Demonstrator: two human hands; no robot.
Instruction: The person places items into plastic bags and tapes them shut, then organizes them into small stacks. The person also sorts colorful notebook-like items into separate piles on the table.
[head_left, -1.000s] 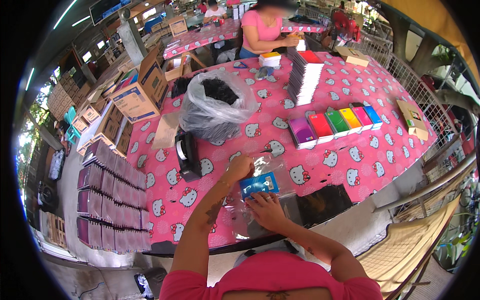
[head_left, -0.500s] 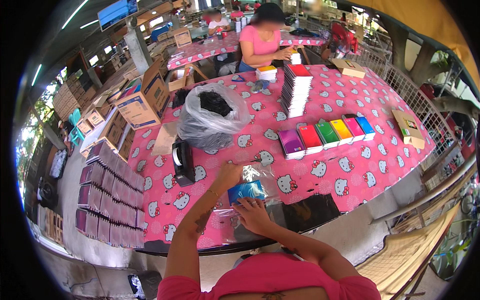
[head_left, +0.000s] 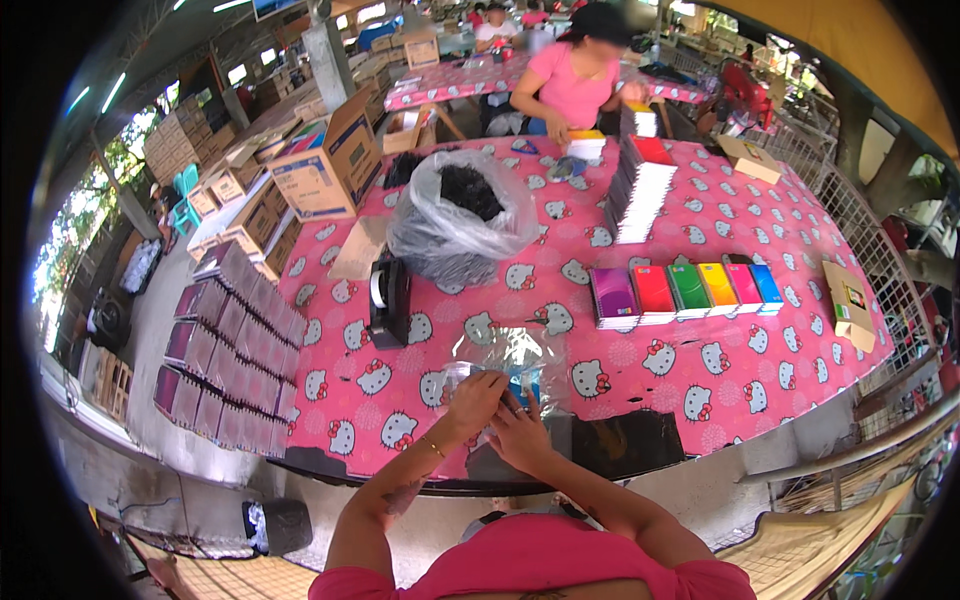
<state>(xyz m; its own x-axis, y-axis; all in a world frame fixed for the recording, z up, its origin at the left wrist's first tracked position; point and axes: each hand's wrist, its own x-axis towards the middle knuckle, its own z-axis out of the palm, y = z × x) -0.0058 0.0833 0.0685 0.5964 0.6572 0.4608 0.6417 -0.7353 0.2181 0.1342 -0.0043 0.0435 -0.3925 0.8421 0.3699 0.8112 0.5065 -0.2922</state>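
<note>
Drawn in from the film's far left part, the left hand (head_left: 478, 402) now sits up against the right hand (head_left: 522, 438), and the blue notebook (head_left: 531, 384), which showed most of its cover half a second ago, is largely hidden behind the fingers. Across the table, the co-worker (head_left: 572, 85) now has one hand down at the short yellow-topped stack (head_left: 586, 146).

The blue notebook lies near the table's near edge, on or within clear plastic film (head_left: 528, 345); which of the two, I cannot tell. Film spreads to its far side, creased and glinting. The left hand's fingers are curled inward, as if pinching plastic, though the grip itself is hidden. The right hand is loosely bent over the notebook's near part; I cannot tell whether it grasps anything or only presses.

To the far left of the hands stands a black tape dispenser (head_left: 390, 308), with a translucent bag (head_left: 425, 220) of dark material beyond it. On the right, well apart from the hands, is a row of coloured notebooks (head_left: 688, 290).

My reading is that the step in hand is gathering or folding the film against the notebook. Continuing it would call for the right hand to steady the notebook while the left draws the plastic snug and smooth.
</note>
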